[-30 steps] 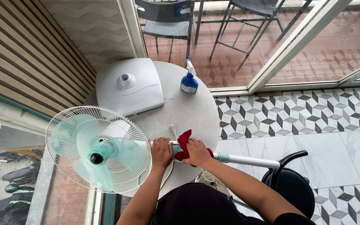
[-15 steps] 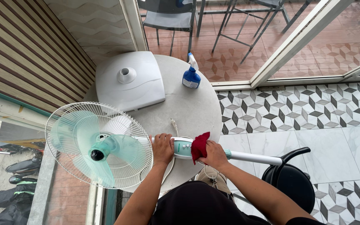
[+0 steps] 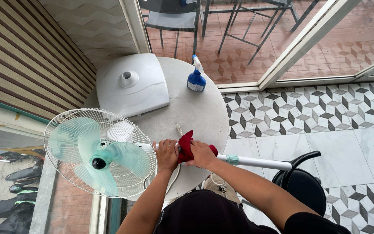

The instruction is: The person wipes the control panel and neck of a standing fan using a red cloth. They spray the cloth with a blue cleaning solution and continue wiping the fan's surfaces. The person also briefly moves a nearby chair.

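Wiping a fan pole laid flat across the round surface (image 3: 204, 108).

Right hand (image 3: 201, 154) clamped on a red cloth (image 3: 185, 145) wrapped round the fan's neck, fingers closed over it; left hand (image 3: 166, 154) just beside, gripping the same neck nearer the fan head (image 3: 100, 152). Long axis left to right: white pole (image 3: 260, 163) reaching away past the right hand toward a black chair (image 3: 301, 184). Spray bottle (image 3: 195, 79) and white fan base (image 3: 130, 84) well apart, further back.

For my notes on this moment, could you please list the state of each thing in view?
Fan: lying across the table, grille on.
Fan pole: detached from base.
Fan base: flat on table.
Red cloth: pressed on the fan.
Spray bottle: upright.
Left hand: gripping fan.
Right hand: holding cloth.
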